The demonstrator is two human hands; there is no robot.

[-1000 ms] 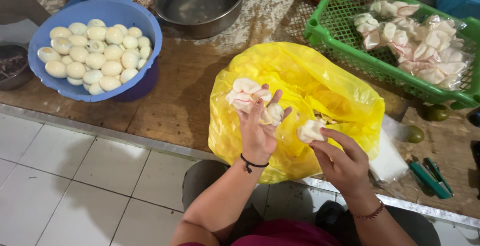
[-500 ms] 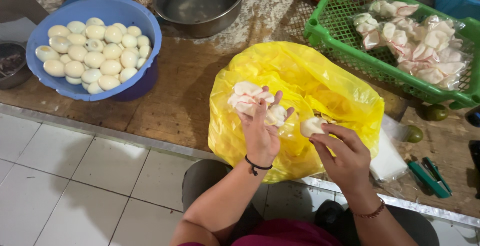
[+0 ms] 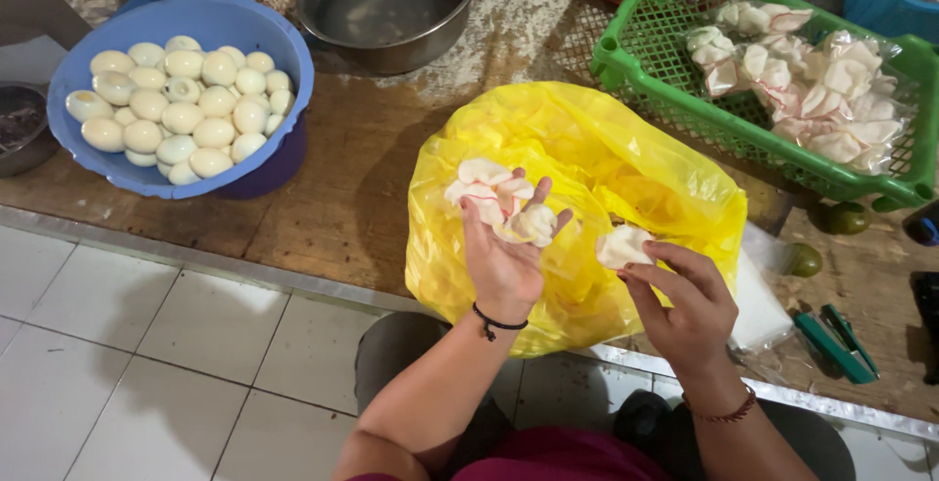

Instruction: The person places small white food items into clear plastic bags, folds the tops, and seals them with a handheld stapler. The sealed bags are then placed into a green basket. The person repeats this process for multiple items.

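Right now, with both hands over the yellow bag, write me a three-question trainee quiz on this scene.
1. True or false: the left hand holds several white crackers.
2. What fills the blue bowl? A) peeled eggs B) limes C) rice
3. Where do the packed crackers lie?

Key
1. True.
2. A, peeled eggs.
3. In the green basket, behind the yellow bag. The right hand holds a single cracker.
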